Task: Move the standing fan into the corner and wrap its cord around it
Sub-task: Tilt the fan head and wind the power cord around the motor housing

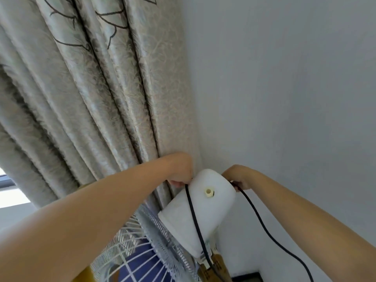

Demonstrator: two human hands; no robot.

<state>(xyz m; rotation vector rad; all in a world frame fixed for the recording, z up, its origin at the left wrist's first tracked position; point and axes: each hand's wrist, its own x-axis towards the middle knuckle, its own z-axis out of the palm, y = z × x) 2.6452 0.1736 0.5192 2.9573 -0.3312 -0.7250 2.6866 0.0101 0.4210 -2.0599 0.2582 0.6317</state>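
White plastic forms the motor housing [196,210] of the standing fan, which sits low in the head view, close against the corner where a patterned curtain [91,88] meets a plain pale wall [284,78]. Housing is tilted, its rounded rear end uppermost, with a small cream knob [208,193] protruding from its top face. Wire grille [142,251] of the fan extends down and to the left, with blue blades [140,267] visible behind the wires. Black cord [195,220] runs from the rear of the housing down across its white side toward the neck joint; a second length runs from the far side of the housing down to the lower right edge of view. Left hand [180,174] is closed, fingers pinching the cord just beside the upper left edge of the housing, against the curtain. Right hand [237,178] is closed on the cord at the upper right edge of the housing, near the wall. Both forearms reach in from the lower corners. Brownish fitting [215,265] shows below the housing at the neck; its detail is blurred.
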